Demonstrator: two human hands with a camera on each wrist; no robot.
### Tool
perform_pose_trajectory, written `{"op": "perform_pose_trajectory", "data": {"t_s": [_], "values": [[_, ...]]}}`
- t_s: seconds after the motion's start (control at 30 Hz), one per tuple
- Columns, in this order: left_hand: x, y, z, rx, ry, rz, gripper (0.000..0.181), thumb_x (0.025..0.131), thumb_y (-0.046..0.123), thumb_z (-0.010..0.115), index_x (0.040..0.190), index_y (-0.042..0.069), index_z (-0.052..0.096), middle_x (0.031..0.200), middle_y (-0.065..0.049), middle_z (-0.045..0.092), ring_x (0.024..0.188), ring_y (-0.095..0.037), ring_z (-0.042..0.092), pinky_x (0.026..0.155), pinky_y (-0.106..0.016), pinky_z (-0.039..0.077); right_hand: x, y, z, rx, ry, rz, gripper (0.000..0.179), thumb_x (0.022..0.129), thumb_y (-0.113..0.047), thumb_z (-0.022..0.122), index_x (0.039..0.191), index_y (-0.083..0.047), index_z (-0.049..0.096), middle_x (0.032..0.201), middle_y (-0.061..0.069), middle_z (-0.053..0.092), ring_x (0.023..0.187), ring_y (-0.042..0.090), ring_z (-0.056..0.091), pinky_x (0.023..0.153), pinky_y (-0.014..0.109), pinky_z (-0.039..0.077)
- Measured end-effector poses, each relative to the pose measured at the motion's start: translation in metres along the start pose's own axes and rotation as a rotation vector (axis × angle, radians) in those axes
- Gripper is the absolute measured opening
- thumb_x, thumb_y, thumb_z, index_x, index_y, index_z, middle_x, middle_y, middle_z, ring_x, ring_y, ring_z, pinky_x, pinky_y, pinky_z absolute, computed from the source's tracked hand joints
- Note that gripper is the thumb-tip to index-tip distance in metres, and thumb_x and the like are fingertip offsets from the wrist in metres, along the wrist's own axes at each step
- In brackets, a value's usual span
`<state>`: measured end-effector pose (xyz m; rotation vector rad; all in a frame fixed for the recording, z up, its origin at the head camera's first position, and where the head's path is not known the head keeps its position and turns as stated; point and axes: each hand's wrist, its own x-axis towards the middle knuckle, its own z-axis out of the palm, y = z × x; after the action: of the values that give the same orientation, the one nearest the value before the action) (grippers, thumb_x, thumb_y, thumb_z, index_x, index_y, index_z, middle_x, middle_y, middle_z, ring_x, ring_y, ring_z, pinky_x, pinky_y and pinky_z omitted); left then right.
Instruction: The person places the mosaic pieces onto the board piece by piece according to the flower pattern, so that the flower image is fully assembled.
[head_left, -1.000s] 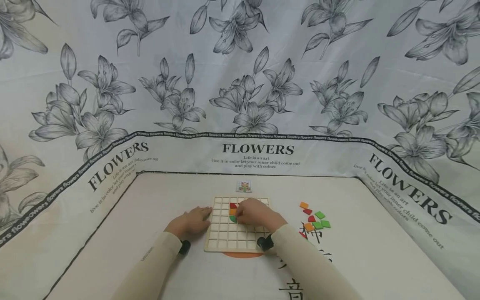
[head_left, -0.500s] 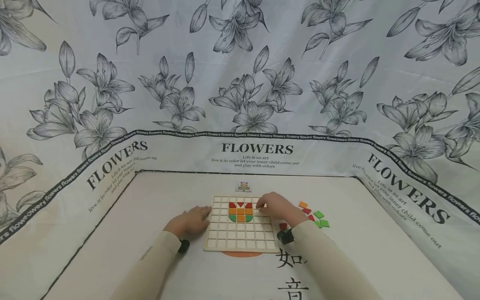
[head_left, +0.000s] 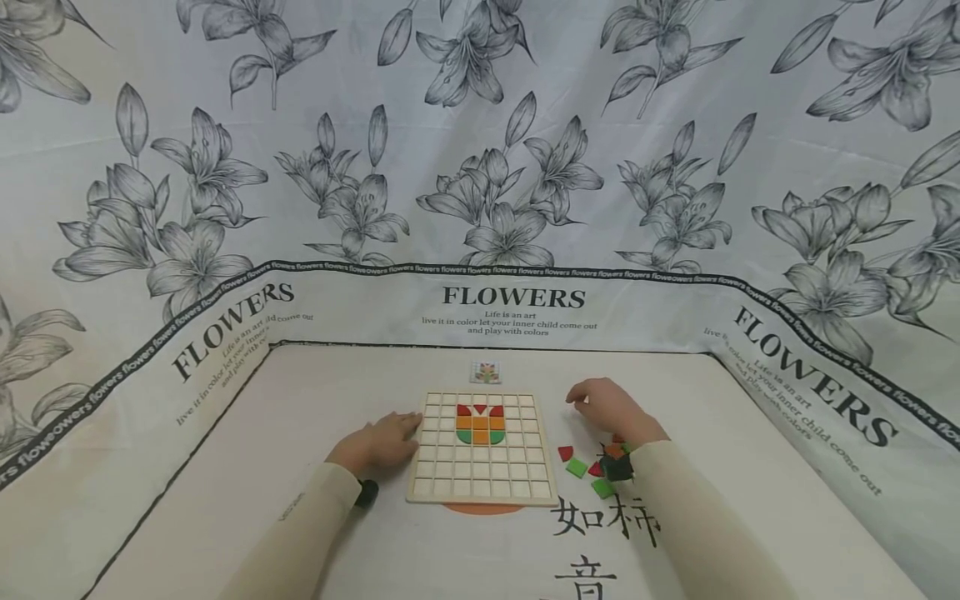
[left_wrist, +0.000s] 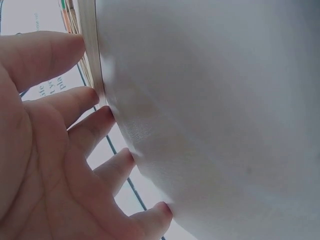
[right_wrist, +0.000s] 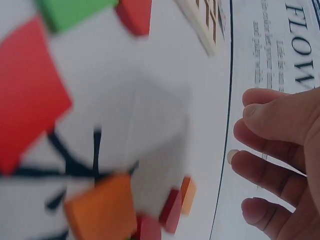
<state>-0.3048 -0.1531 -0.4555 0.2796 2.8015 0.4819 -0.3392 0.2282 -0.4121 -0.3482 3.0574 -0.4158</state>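
Observation:
A wooden grid board (head_left: 442,475) lies on the table, with a tulip-like pattern of red, orange and green tiles (head_left: 481,423) in its upper middle cells. My left hand (head_left: 378,442) rests at the board's left side; in the left wrist view its thumb and fingertips (left_wrist: 75,46) touch the board's edge and the table cloth. Off the board to the right, my right hand (head_left: 609,410) hovers above the table with loosely bent fingers and holds nothing. Below it, partly hidden by the wrist, lie loose tiles: a red one (head_left: 566,453), green ones (head_left: 577,467) and an orange one (right_wrist: 102,205).
Behind the board lies a small picture card (head_left: 486,372) with a coloured flower design. The white table cloth (head_left: 360,533) bears black characters (head_left: 577,517) at the front right and an orange printed shape (head_left: 483,508) under the board. Floral curtains (head_left: 510,183) enclose the table.
My right hand has moved from over the tile pattern to the right, off the board, uncovering the red, orange and green tiles there. The left hand stays at the board's edge.

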Motion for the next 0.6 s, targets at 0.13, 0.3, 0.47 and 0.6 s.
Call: {"op": "perform_pose_trajectory", "data": {"t_s": [0.13, 0.3, 0.47, 0.6], "values": [[0.0, 0.0, -0.001, 0.005, -0.006, 0.0, 0.058, 0.098, 0.034, 0.045, 0.152, 0.015, 0.034, 0.158, -0.005, 0.032, 0.149, -0.032, 0.021, 0.118, -0.063, 0.017, -0.008, 0.023, -0.008, 0.049, -0.048, 0.093, 0.022, 0.094, -0.014, 0.06, 0.114, -0.011, 0.07, 0.111, 0.008, 0.066, 0.091, 0.022, 0.057, 0.085, 0.041, 0.054], [0.001, -0.001, -0.002, 0.019, -0.012, 0.004, 0.058, 0.098, 0.034, 0.044, 0.152, 0.015, 0.033, 0.158, -0.005, 0.032, 0.149, -0.032, 0.021, 0.118, -0.063, 0.017, -0.018, 0.049, -0.015, 0.066, -0.078, 0.153, 0.023, 0.093, -0.013, 0.061, 0.114, -0.009, 0.069, 0.11, 0.011, 0.065, 0.091, 0.024, 0.057, 0.085, 0.044, 0.054], [0.001, -0.002, -0.003, 0.014, -0.016, 0.007, 0.058, 0.098, 0.034, 0.044, 0.152, 0.015, 0.033, 0.159, -0.006, 0.032, 0.149, -0.032, 0.021, 0.118, -0.063, 0.017, -0.029, 0.065, -0.017, 0.046, -0.083, 0.193, 0.025, 0.09, -0.014, 0.064, 0.113, -0.005, 0.068, 0.112, 0.016, 0.065, 0.096, 0.028, 0.059, 0.089, 0.051, 0.052], [0.0, 0.0, -0.002, 0.017, -0.021, 0.005, 0.058, 0.098, 0.034, 0.043, 0.152, 0.016, 0.033, 0.159, -0.005, 0.031, 0.149, -0.032, 0.02, 0.119, -0.062, 0.016, -0.037, 0.071, -0.018, 0.04, -0.096, 0.25, 0.028, 0.089, -0.016, 0.066, 0.113, -0.001, 0.067, 0.109, 0.016, 0.067, 0.092, 0.027, 0.06, 0.086, 0.049, 0.053]]}}
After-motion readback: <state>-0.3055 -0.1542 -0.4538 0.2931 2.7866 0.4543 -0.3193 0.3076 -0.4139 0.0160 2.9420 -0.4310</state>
